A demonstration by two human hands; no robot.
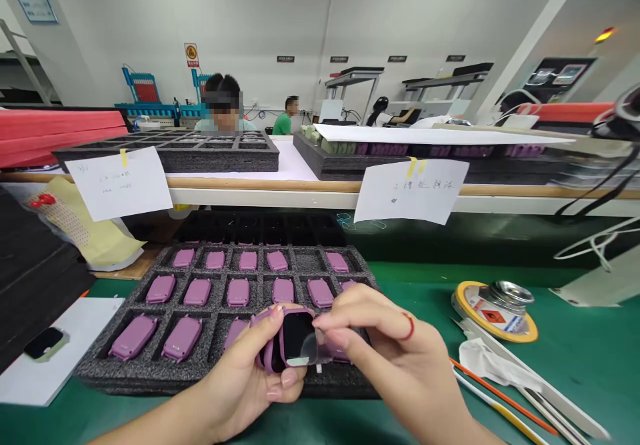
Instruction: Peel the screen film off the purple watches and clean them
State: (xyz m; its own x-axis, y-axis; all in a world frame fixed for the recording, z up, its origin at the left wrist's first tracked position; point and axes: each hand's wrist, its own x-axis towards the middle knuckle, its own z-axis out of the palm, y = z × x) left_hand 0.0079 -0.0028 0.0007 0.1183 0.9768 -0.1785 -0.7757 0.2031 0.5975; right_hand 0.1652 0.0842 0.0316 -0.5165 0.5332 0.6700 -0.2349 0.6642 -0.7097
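Observation:
My left hand (250,381) is closed round a purple smartwatch body (296,335) with a dark glossy screen turned up. A second purple-edged piece seems to lie against it in the same grip; I cannot tell its kind. With thumb and fingertips pinched, my right hand (400,358) grips a clear film (323,350) at the screen's right side. Part of the film overlaps the screen's lower right corner. Beneath both hands is a black foam tray (125,383) with rows of purple watch bodies (183,337), some hidden by my hands.
At left a pale green watch (46,343) lies on white paper (75,338). A round dispenser can (500,308), a crumpled white wipe (493,365) and an orange stick (505,395) lie at right. Ahead, a shelf (310,195) holds more foam trays (220,159). People sit beyond.

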